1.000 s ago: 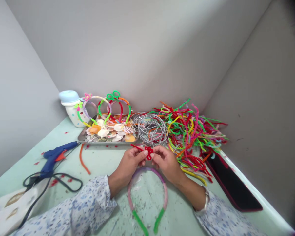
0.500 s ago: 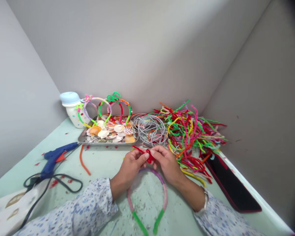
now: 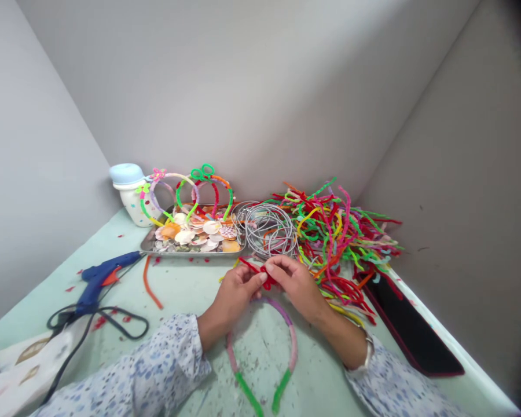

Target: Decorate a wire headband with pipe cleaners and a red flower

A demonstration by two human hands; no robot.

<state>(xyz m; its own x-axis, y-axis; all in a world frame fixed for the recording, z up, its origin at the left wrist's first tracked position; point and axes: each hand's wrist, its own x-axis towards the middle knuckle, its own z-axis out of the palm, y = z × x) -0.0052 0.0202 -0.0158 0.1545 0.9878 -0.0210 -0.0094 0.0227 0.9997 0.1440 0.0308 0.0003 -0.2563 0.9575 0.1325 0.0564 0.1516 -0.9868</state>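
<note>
Between my two hands is a red pipe cleaner (image 3: 267,284), bent into small loops, with one straight end sticking out to the upper left. My left hand (image 3: 238,292) pinches it between thumb and fingers. From the other side my right hand (image 3: 292,284) is closed on it too, and the fingertips hide part of the loops. Just below the hands, a headband (image 3: 293,341) wrapped in purple, pink and green fuzzy pipe cleaner lies on the table, its top partly behind my left hand.
A tray (image 3: 191,253) of shells stands at the back, with wrapped headbands (image 3: 232,200) and a lidded white jar (image 3: 132,202). Right of it are coiled wire (image 3: 271,229) and piled pipe cleaners (image 3: 330,231). A blue glue gun (image 3: 93,286) with its cord lies left; a black flat object (image 3: 412,327) lies right.
Both hands stay together on the red pipe cleaner. Its loops have turned slightly, and the right fingers now cover more of them. The whole view has shifted a little.
</note>
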